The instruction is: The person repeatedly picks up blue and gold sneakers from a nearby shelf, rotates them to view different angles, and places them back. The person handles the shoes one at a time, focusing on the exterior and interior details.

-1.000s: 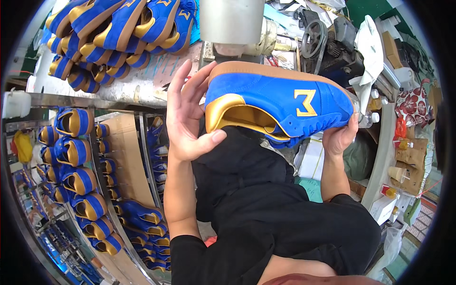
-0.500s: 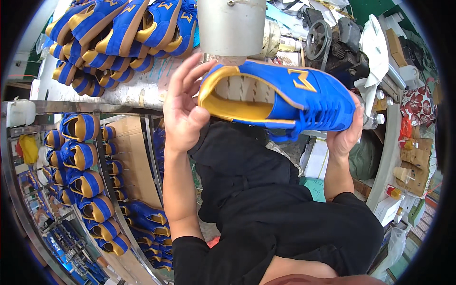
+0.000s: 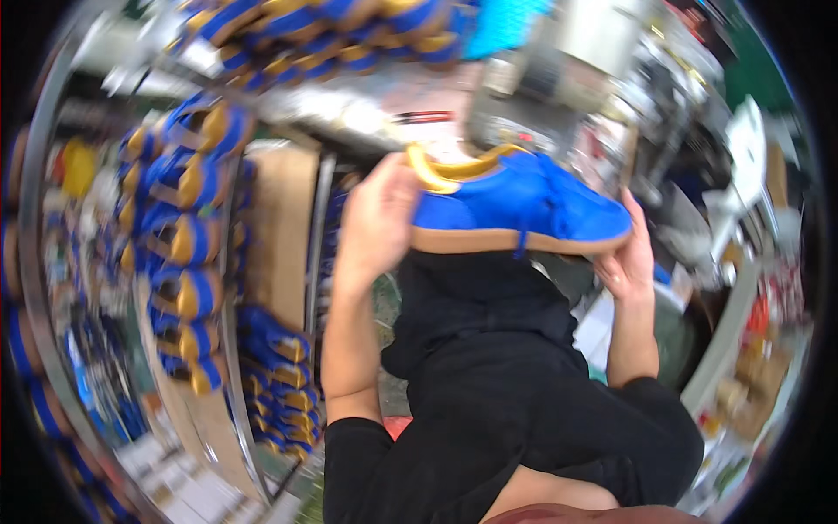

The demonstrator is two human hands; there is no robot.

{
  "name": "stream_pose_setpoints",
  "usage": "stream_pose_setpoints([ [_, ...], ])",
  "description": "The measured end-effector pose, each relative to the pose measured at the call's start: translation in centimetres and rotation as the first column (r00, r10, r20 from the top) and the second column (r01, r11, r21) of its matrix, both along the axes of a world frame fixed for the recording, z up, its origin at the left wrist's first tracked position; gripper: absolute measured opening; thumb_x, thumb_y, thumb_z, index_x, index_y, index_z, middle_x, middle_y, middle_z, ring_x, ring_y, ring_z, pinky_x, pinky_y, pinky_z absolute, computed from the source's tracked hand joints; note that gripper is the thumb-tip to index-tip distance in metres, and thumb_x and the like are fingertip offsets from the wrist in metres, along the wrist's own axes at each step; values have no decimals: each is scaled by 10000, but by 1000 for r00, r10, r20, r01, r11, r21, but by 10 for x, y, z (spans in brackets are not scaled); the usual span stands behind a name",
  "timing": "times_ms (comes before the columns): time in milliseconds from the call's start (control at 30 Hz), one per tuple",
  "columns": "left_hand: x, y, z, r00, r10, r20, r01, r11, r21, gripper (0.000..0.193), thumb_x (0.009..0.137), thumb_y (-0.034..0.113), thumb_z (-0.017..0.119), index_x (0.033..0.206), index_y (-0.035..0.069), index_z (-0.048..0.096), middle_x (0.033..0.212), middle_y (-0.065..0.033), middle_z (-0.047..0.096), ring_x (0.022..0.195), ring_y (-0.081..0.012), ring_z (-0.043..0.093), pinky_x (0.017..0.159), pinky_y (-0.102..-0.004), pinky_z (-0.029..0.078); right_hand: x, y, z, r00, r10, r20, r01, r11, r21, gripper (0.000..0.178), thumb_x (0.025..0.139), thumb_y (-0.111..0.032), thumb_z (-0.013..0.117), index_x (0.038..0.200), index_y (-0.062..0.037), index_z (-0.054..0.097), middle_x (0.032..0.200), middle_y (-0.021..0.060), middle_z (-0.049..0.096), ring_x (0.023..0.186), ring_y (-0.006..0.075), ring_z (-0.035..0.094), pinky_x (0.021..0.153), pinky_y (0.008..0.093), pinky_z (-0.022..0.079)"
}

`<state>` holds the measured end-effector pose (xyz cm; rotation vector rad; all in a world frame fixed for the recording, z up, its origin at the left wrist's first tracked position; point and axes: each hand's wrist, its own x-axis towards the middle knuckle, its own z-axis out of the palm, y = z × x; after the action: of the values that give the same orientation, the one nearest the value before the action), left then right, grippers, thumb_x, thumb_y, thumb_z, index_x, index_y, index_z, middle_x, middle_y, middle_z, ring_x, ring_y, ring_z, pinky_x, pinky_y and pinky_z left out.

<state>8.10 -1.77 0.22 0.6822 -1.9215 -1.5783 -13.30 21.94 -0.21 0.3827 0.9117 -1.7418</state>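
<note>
A blue shoe with a gold collar lining and a tan sole is held sideways above my lap, its sole edge facing me. My left hand is closed round the heel end. At the toe, my right hand grips the other end, fingers against the tip and sole. The far side of the shoe and some of my fingertips are hidden. Motion blurs the picture.
Beyond the shoe stands a worktable with a heap of blue and gold shoes and a grey-white machine. A metal rack at left carries rows of similar shoes. Cluttered shelving lines the right.
The shoe has rolled from showing its opening and top to showing its side and sole edge. My head view has swung, so the table and rack sit further right. Both hands still hold the shoe.
</note>
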Motion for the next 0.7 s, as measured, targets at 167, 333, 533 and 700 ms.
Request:
stream_pose_setpoints([
  [167,96,36,9,996,-86,-8,86,992,92,435,861,199,673,1221,39,487,1096,-54,545,1001,-139,536,913,-306,437,25,-25,-44,984,178,7,-177,983,-49,522,999,-462,439,1087,16,631,900,123,718,368,164,547,312,242,445],
  [333,201,98,-9,989,145,-9,-144,987,73,603,620,231,912,1020,91,482,1064,-71,611,998,-137,592,882,-305,464,114,-86,-11,969,165,-184,-133,976,174,583,1006,-504,415,1168,31,581,913,150,700,573,141,622,518,287,533],
  [533,308,137,29,491,809,-323,-871,461,-169,598,594,234,932,934,122,453,907,-2,524,855,-119,538,762,-266,450,127,-106,-59,440,637,-633,-688,692,218,356,1019,-324,473,1174,-13,550,732,83,624,553,128,604,493,239,497],
  [700,385,10,95,185,921,-344,-981,191,-18,443,883,103,681,1277,39,488,1169,-79,595,1050,-151,588,849,-328,514,136,-113,-101,343,741,-578,-737,593,323,294,993,-252,541,1152,-5,558,745,84,630,557,118,595,497,236,496],
])
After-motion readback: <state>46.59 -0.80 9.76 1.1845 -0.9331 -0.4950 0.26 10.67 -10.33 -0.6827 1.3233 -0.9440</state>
